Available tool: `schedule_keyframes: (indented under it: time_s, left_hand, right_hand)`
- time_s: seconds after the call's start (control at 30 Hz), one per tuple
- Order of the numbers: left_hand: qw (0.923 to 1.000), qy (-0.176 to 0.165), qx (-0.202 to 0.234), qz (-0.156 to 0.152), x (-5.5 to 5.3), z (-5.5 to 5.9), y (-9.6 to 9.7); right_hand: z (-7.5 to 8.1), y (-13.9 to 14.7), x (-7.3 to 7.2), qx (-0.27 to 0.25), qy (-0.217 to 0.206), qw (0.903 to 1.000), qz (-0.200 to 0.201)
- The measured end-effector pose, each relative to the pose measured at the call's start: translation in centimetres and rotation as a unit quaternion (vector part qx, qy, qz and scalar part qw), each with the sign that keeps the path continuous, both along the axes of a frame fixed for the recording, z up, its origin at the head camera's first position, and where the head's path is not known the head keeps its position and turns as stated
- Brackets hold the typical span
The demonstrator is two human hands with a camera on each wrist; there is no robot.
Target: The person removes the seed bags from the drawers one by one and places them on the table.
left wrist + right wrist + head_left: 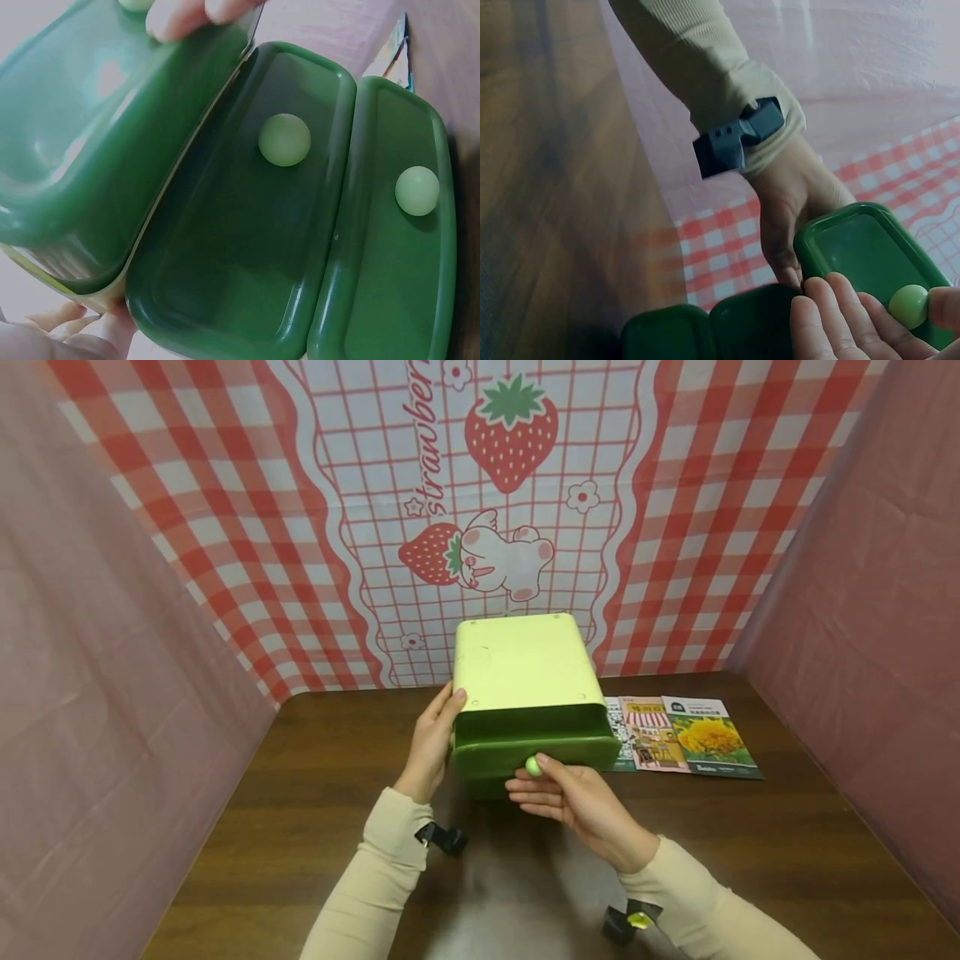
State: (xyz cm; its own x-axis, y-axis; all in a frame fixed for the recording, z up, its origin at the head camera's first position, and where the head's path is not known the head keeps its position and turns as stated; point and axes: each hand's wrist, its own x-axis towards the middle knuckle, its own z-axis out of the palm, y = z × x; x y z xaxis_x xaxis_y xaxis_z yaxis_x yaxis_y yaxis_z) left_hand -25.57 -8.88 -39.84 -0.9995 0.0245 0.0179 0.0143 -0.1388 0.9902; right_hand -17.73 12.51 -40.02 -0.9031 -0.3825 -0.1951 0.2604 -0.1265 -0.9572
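Head view: right hand (581, 802) pinches pale-green knob (533, 766) on top drawer (487, 759), sticking out; left hand (430, 742) presses side of green cabinet (525, 662) on wooden table (330, 835). Hard tug might drop drawer.

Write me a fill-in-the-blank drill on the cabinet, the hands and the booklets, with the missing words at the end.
1. The cabinet has ____ drawers.
2. Only the ____ drawer is pulled out.
3. The ____ hand touches the cabinet's side while the other hand pinches a round knob.
4. In the head view, the booklets lie to the cabinet's ____.

Missing words: three; top; left; right.
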Motion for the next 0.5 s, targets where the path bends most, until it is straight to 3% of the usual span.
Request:
schedule_keyframes:
  time_s: [0.37,0.5]
  left_hand:
    - [0.9998,0.002,-0.008,0.016,0.0,0.2,0.0]
    - [0.9999,0.003,0.013,0.009,0.0,0.2,0.2]
  right_hand:
    - [-0.1,-0.3,-2.6,-0.008,0.006,0.9999,-0.012]
    - [0.0,-0.4,-3.3,-0.013,0.008,0.9996,-0.022]
